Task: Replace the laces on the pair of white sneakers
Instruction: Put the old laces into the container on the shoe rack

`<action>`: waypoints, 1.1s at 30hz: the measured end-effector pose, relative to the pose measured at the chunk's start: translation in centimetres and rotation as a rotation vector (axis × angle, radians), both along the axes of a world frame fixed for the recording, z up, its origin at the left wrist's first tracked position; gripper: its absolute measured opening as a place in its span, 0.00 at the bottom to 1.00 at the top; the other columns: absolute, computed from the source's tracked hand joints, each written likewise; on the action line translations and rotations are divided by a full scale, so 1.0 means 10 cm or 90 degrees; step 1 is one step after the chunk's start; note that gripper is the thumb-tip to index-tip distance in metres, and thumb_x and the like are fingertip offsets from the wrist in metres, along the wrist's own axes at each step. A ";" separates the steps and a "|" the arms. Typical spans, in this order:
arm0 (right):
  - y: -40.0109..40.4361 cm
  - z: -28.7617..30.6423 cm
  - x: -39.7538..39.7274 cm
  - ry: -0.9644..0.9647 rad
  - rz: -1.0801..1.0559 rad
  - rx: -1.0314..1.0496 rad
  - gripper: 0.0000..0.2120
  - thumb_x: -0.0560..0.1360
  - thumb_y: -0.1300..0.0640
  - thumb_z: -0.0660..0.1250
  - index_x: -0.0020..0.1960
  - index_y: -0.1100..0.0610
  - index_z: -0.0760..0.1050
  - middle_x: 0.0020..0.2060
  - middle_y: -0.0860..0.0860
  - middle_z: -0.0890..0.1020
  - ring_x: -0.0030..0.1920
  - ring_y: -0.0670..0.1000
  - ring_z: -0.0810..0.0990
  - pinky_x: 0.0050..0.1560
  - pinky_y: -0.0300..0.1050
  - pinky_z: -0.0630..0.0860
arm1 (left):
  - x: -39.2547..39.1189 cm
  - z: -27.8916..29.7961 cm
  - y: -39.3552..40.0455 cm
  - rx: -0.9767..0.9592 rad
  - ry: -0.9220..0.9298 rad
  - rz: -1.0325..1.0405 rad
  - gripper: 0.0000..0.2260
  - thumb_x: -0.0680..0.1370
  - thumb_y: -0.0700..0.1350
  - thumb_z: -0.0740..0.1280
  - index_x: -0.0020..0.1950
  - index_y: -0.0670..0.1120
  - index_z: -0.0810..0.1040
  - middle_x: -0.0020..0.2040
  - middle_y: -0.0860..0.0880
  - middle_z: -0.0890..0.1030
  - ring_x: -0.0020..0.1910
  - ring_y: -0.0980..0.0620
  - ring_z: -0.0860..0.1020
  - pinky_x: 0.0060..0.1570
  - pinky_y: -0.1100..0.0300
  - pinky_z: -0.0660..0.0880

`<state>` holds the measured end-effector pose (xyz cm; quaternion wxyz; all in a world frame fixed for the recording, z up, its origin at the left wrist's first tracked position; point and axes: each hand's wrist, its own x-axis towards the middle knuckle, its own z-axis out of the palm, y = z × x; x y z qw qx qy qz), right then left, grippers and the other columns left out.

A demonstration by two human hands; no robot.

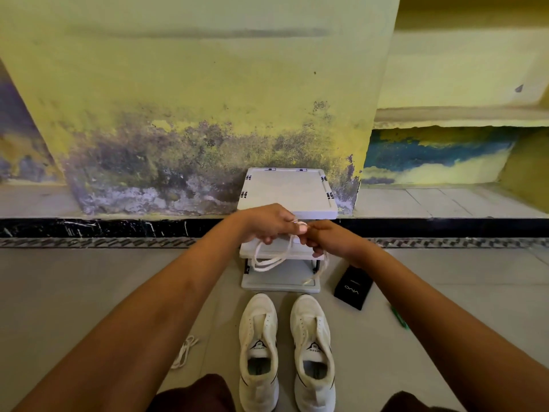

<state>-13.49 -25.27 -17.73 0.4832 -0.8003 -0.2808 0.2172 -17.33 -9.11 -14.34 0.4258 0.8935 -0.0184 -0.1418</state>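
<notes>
Both hands, left hand (269,223) and right hand (329,239), pinch the looped white cotton lace (271,260); it may tangle, delaying the unlaced white leather sneakers (286,349)

tiled floor (89,292), sneakers (258,349), rack (280,282), box (353,288), lace (184,352)

Both arms outstretched, left grip (269,223) and right grip (325,239) side by side, fingers curled, pinching.
</notes>
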 end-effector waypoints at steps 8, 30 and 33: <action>-0.21 -0.13 0.11 0.045 0.021 -0.077 0.16 0.82 0.57 0.53 0.37 0.56 0.69 0.29 0.50 0.67 0.30 0.48 0.66 0.37 0.39 0.69 | 0.03 -0.01 0.37 0.054 -0.135 0.313 0.10 0.77 0.40 0.66 0.53 0.35 0.81 0.42 0.38 0.79 0.37 0.47 0.73 0.32 0.59 0.68; -0.63 -0.45 0.28 -0.074 -0.258 -0.248 0.16 0.81 0.56 0.57 0.36 0.54 0.73 0.30 0.52 0.75 0.33 0.52 0.73 0.37 0.43 0.71 | 0.13 -0.27 0.73 0.055 -0.061 0.640 0.12 0.78 0.44 0.66 0.58 0.37 0.75 0.56 0.37 0.78 0.53 0.38 0.77 0.44 0.50 0.73; -0.65 -0.35 0.26 -0.150 -0.230 -0.297 0.16 0.81 0.54 0.57 0.34 0.52 0.71 0.31 0.51 0.75 0.35 0.51 0.74 0.40 0.44 0.71 | 0.08 -0.26 0.73 0.097 -0.067 0.621 0.13 0.78 0.44 0.65 0.59 0.38 0.76 0.56 0.37 0.78 0.53 0.39 0.78 0.41 0.52 0.72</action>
